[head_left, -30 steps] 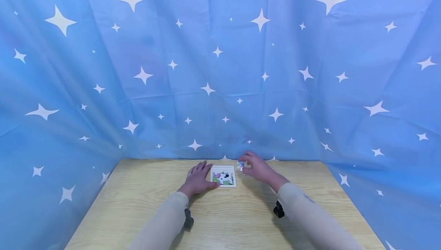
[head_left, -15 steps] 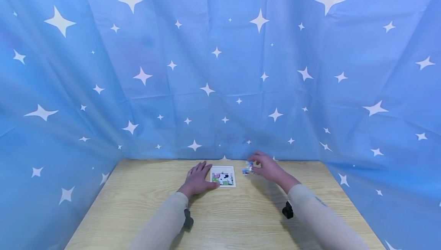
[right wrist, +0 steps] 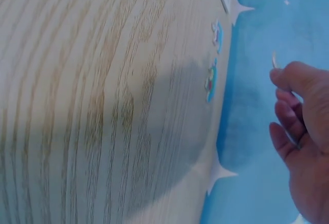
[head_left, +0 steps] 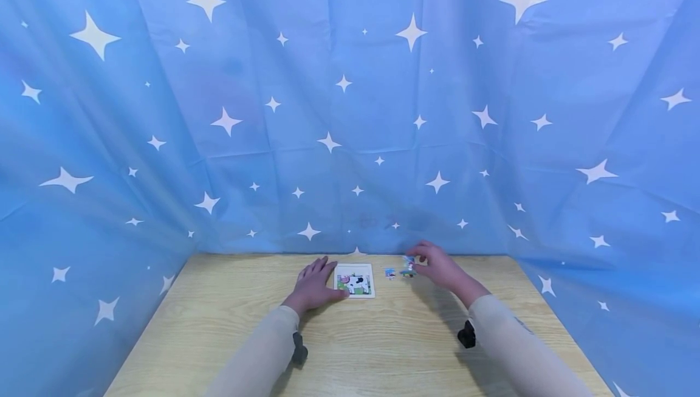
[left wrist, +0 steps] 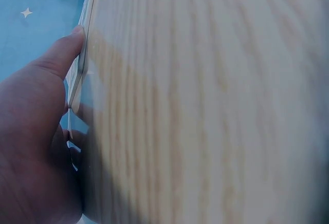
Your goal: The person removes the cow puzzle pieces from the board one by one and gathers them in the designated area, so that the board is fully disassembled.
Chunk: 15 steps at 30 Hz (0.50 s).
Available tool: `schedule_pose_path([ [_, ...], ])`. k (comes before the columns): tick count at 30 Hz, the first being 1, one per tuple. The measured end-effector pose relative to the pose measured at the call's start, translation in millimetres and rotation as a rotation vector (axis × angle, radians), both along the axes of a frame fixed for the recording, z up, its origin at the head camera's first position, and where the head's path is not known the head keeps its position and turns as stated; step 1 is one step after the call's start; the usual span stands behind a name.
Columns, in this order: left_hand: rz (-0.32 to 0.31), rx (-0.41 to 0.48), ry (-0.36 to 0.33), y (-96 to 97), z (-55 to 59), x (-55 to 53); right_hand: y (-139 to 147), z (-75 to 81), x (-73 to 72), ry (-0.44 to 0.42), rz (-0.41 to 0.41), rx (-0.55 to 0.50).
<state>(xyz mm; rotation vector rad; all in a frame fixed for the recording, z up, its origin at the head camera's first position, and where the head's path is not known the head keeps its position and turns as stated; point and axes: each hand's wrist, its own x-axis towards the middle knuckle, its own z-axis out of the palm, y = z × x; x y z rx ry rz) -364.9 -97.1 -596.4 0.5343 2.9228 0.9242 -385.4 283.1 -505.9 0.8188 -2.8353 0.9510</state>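
Observation:
In the head view, a white-bordered jigsaw board (head_left: 358, 286) with a cow picture lies flat near the table's back edge. My left hand (head_left: 313, 286) rests against its left side, fingers extended, thumb on the lower left corner; in the left wrist view the thumb (left wrist: 67, 52) touches the board's edge. To the right, my right hand (head_left: 437, 267) pinches a small puzzle piece (head_left: 408, 261) between thumb and fingertips. The right wrist view shows that held piece (right wrist: 274, 59) edge-on above the table. Two loose pieces lie below: one puzzle piece (head_left: 390, 273) and another puzzle piece (head_left: 407, 274).
The wooden table (head_left: 350, 342) extends toward me and to both sides. A blue curtain (head_left: 350, 111) with white stars hangs along the back and sides. Black wrist cameras sit under both sleeves.
My right hand has moved right, away from the board, with the puzzle piece in its fingers. Two loose pieces have come into view from behind it. The left hand stays in place.

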Motion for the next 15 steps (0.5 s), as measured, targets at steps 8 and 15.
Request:
schedule_pose_path([
  [8, 0.001, 0.016, -0.006, 2.4, 11.5, 8.7, 14, -5.0, -5.6, -0.024, -0.018, 0.014],
  [15, 0.011, 0.004, -0.020, 3.2, 16.1, 10.1, 20, -5.9, -9.2, -0.048, -0.039, 0.013],
])
